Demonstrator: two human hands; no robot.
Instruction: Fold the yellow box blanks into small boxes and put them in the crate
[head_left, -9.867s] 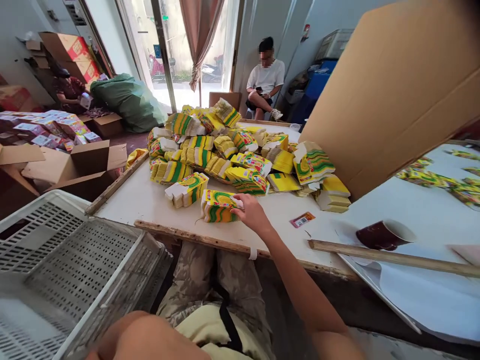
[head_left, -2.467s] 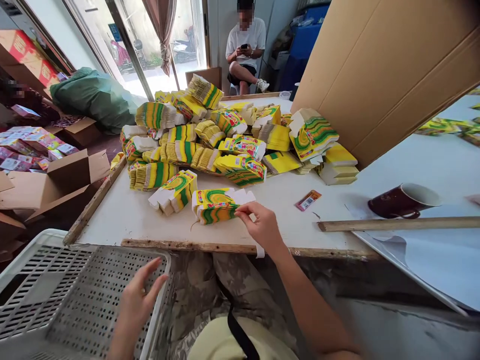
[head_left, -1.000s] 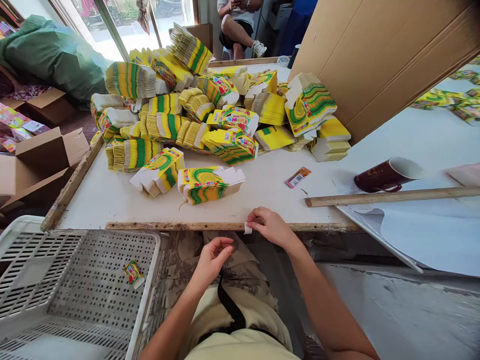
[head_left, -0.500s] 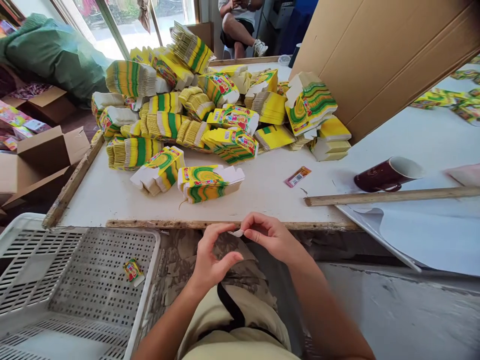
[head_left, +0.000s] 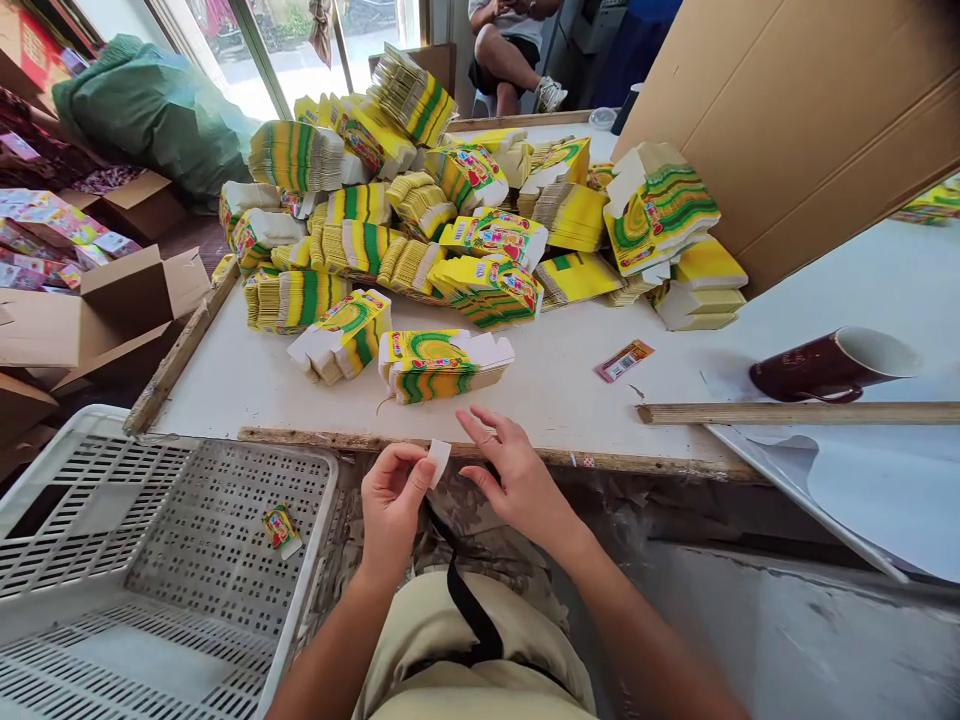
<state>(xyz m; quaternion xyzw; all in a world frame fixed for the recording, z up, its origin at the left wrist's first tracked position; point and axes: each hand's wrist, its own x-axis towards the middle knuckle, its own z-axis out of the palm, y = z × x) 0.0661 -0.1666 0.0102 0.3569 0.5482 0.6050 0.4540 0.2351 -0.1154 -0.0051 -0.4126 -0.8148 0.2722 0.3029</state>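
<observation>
My left hand [head_left: 393, 505] pinches a small white piece [head_left: 439, 463] between thumb and fingers, just in front of the table's wooden edge. To its right, my right hand [head_left: 511, 478] has its fingers spread and holds nothing, its fingertips over the table edge. Beyond my hands, a bundle of flattened yellow and green cartons [head_left: 442, 366] lies on the white table [head_left: 555, 420]. Another bundle [head_left: 346, 335] rests to its left. Behind them is a large heap of similar bundles [head_left: 360, 245].
At the lower left, a white plastic crate [head_left: 326, 500] holds one small carton [head_left: 281, 530]. A maroon mug [head_left: 814, 365] lies near a wooden strip [head_left: 795, 413] at the right. A small packet [head_left: 624, 361] is on the table. Behind it sits a person [head_left: 510, 55].
My right hand has let go of the white piece and opened. My left hand now holds the piece upright in a pinch. The view has shifted slightly to the left.
</observation>
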